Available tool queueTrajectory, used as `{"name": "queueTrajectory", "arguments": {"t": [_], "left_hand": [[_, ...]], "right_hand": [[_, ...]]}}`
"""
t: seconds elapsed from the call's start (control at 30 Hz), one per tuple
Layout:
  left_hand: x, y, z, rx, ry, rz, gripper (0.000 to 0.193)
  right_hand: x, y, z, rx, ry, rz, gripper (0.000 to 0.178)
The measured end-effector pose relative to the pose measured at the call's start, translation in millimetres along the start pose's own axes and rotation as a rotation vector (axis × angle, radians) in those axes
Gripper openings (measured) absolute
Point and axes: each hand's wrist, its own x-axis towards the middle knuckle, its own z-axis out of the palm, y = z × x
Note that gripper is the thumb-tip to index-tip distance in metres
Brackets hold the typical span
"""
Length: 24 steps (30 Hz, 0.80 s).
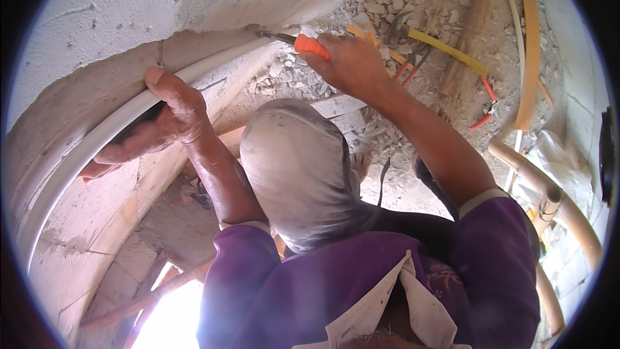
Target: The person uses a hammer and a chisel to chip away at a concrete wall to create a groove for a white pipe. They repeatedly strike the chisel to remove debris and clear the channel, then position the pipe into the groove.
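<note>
A long white pipe (pixel 71 161) curves along a rough channel cut in the concrete wall. My left hand (pixel 165 113) is closed round it, thumb over the pipe and fingers beneath; a dark patch between palm and pipe cannot be made out. Farther right, my right hand (pixel 352 64) grips the orange handle of a screwdriver-like tool (pixel 313 46). Its thin metal shank points left, and the tip meets the wall channel at the pipe's far end. I cannot tell whether the tip touches the pipe or only the wall.
Broken rubble (pixel 394 3) covers the floor beyond my right hand. Among it lie a tool with red handles (pixel 489 103), a yellow strip (pixel 449 52) and a wooden strip (pixel 529 58). Bamboo-like poles (pixel 568 210) stand at right beside clear plastic (pixel 555 155). My grey-clad knee (pixel 294 161) rises between my arms.
</note>
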Motion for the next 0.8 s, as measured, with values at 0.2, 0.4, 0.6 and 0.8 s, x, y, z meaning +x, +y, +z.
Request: {"name": "queueTrajectory", "arguments": {"t": [0.2, 0.4, 0.6, 0.8], "left_hand": [[9, -1, 6, -0.24, 0.036, 0.057, 0.103], [13, 8, 0, -0.31, 0.0, 0.033, 0.103], [12, -11, 1, -0.208, 0.004, 0.19, 0.107], [9, -11, 8, -0.203, 0.083, 0.188, 0.102]], "right_hand": [[2, -23, 1, -0.03, -0.133, 0.146, 0.047], [-5, -56, 37, 0.46, -0.18, 0.472, 0.057], [-4, -21, 7, 0.203, -0.234, 0.338, 0.051], [16, 1, 1, 0.105, -0.195, 0.088, 0.056]]}}
